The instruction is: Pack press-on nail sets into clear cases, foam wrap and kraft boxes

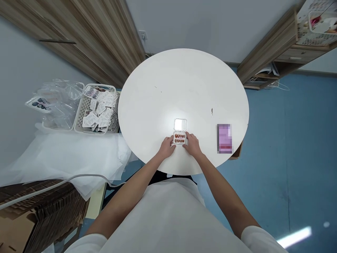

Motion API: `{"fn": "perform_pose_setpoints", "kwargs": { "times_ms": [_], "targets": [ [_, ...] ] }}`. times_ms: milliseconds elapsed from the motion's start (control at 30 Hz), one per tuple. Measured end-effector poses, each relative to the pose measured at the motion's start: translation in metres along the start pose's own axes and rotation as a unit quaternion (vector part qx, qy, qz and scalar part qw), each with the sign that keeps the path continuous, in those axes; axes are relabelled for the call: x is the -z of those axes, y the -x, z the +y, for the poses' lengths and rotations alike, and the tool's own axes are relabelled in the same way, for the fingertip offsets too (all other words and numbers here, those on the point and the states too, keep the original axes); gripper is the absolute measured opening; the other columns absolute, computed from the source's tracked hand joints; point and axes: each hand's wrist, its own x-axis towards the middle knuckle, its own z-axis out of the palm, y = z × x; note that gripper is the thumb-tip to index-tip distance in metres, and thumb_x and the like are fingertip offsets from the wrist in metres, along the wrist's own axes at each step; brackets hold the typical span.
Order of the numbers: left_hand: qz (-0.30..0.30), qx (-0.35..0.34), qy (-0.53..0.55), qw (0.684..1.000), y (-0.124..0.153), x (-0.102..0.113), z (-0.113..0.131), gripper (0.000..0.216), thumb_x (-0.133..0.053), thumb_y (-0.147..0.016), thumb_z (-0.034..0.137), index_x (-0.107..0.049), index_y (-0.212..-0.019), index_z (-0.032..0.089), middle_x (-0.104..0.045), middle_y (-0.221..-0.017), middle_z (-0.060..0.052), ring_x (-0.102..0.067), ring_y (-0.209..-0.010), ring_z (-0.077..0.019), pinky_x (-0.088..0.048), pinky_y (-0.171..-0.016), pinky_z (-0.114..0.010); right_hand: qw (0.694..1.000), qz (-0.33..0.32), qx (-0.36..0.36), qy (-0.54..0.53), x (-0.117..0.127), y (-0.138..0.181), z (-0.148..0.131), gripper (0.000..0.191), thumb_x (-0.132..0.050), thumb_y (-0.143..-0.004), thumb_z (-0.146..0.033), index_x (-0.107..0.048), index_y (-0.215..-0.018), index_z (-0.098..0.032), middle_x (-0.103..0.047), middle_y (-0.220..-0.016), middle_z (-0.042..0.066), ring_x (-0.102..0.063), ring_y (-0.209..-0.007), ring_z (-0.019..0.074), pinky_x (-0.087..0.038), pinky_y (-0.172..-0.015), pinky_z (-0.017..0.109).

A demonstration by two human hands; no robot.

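A small clear plastic case (180, 137) lies open on the round white table (184, 88), near its front edge. Its tray holds several reddish-brown press-on nails in two rows, and its lid (180, 124) lies flat on the far side. My left hand (166, 147) grips the case's left side. My right hand (192, 144) grips its right side. Both sets of fingertips touch the tray's edges.
A pink flat item (224, 138) lies on the table to the right. Left of the table, a white basket (97, 108) holds several small packets, with clear bags (56, 102) beside it. Flattened cardboard (39, 207) sits at lower left. Wooden shelves (279, 52) stand at right.
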Motion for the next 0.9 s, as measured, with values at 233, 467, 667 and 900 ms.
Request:
{"fn": "perform_pose_setpoints", "kwargs": {
  "times_ms": [233,467,667,900],
  "targets": [
    [-0.005,0.023,0.166,0.986,0.013,0.014,-0.005,0.040,-0.055,-0.073,0.024,-0.053,-0.112,0.016,-0.056,-0.094,-0.006,-0.052,-0.080,-0.0134,-0.041,-0.079,-0.030,0.992,0.019,-0.005,-0.128,-0.004,0.023,-0.017,0.066,-0.061,-0.064,-0.016,-0.033,-0.124,-0.023,-0.046,-0.108,0.006,-0.051,-0.086,0.0167,-0.043,-0.080,0.034],
    [-0.028,0.035,0.287,0.957,0.061,0.051,-0.006,0.039,-0.060,-0.070,0.035,-0.057,-0.103,0.015,-0.062,-0.082,-0.005,-0.055,-0.074,-0.0127,-0.042,-0.072,-0.029,0.962,0.042,0.008,-0.269,-0.015,0.072,-0.054,0.069,-0.061,-0.063,-0.016,-0.032,-0.125,-0.025,-0.049,-0.100,0.003,-0.051,-0.067,0.0096,-0.047,-0.071,0.031],
    [-0.090,0.026,0.359,0.929,0.097,0.093,-0.003,0.039,-0.065,-0.066,0.038,-0.060,-0.098,0.017,-0.062,-0.096,-0.008,-0.057,-0.084,-0.0145,-0.043,-0.075,-0.029,0.945,0.050,0.043,-0.321,-0.019,0.095,-0.095,0.071,-0.066,-0.058,-0.019,-0.036,-0.121,-0.026,-0.049,-0.100,0.002,-0.052,-0.067,0.0088,-0.047,-0.072,0.031],
    [-0.133,0.000,0.373,0.918,0.115,0.124,0.000,0.033,-0.065,-0.067,0.037,-0.059,-0.092,0.015,-0.063,-0.094,-0.009,-0.059,-0.082,-0.0149,-0.046,-0.075,-0.031,0.921,0.068,0.065,-0.379,-0.026,0.109,-0.125,0.075,-0.070,-0.057,-0.025,-0.035,-0.123,-0.028,-0.047,-0.108,0.004,-0.053,-0.070,0.0095,-0.047,-0.072,0.032]
  ]
}}
